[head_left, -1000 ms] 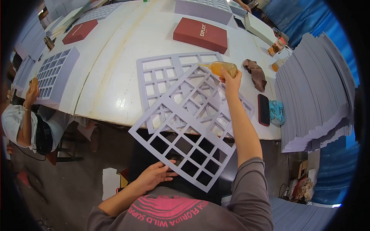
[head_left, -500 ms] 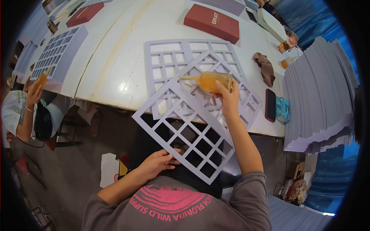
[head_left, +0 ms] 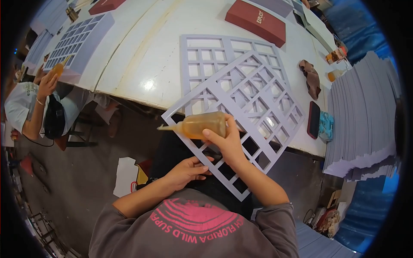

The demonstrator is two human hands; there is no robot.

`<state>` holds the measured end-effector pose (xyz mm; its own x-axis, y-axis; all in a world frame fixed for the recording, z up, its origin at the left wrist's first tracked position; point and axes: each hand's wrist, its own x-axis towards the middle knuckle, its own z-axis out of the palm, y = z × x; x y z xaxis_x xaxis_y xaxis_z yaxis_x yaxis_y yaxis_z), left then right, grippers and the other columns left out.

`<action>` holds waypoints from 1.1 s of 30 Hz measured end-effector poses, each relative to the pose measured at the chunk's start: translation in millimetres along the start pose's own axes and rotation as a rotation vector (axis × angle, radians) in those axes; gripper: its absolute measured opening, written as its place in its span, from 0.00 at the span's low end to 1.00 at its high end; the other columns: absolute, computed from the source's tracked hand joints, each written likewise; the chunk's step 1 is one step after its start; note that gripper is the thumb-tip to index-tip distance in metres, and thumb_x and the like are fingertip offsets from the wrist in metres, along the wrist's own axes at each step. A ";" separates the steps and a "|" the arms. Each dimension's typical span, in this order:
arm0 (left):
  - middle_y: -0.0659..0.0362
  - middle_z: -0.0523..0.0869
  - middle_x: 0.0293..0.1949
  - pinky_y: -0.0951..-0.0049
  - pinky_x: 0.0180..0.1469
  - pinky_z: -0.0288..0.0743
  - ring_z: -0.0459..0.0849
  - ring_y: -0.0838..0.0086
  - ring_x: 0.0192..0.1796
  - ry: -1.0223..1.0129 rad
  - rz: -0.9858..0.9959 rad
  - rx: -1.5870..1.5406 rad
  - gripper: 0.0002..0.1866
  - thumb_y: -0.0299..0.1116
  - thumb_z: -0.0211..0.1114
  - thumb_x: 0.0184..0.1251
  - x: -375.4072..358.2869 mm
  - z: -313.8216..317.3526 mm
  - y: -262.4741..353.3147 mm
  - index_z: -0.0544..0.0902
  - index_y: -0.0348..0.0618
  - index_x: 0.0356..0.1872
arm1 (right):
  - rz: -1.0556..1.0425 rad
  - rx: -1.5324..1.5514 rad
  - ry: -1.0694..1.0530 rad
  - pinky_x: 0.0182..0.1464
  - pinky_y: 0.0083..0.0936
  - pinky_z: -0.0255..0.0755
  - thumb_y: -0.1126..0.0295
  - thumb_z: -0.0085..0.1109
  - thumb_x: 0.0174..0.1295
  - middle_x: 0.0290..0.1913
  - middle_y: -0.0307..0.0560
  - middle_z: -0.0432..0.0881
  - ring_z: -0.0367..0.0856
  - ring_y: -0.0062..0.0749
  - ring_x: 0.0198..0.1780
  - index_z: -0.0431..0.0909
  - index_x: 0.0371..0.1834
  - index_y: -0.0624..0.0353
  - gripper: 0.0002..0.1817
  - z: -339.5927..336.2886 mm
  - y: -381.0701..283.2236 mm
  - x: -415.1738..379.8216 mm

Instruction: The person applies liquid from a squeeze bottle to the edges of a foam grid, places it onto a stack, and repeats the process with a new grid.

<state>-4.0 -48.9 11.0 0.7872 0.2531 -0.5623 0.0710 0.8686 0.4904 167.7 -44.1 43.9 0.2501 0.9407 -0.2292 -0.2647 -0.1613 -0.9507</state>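
My right hand (head_left: 226,142) is wrapped round a squeeze bottle (head_left: 195,124) of amber liquid. The bottle lies nearly level above the near left part of a pale grid panel (head_left: 249,128), its thin nozzle pointing left past the panel's edge. My left hand (head_left: 189,173) grips that panel's lower left edge, some fingertips hidden behind it. The panel tilts off the table edge over my lap. Its far part rests on a second grid panel (head_left: 184,60) lying flat on the table.
A red box (head_left: 256,21) stands at the back. To the right are a brown crumpled strip (head_left: 310,79), a phone (head_left: 313,119), a blue packet (head_left: 327,125) and a tall stack of grey sheets (head_left: 361,112). At left, another person's hand (head_left: 48,84) holds a similar bottle near a compartment box (head_left: 79,43).
My right hand has brought the bottle down and left, from over the panel's middle to its near left edge. My left hand stays at the edge. The view has shifted slightly.
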 end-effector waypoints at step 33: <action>0.53 0.80 0.49 0.69 0.54 0.72 0.79 0.70 0.52 0.104 0.093 -0.091 0.15 0.32 0.55 0.68 6.8 6.4 2.1 0.73 0.39 0.54 | -0.314 0.054 0.639 0.25 0.18 0.69 0.66 0.67 0.54 0.36 0.50 0.76 0.77 0.28 0.23 0.62 0.49 0.66 0.27 -188.6 -34.5 19.6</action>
<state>5.5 -48.0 12.4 0.7197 0.3727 -0.5858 -0.0582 0.8731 0.4840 357.3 -76.4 32.9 0.8147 0.5785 -0.0394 -0.1322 0.1191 -0.9840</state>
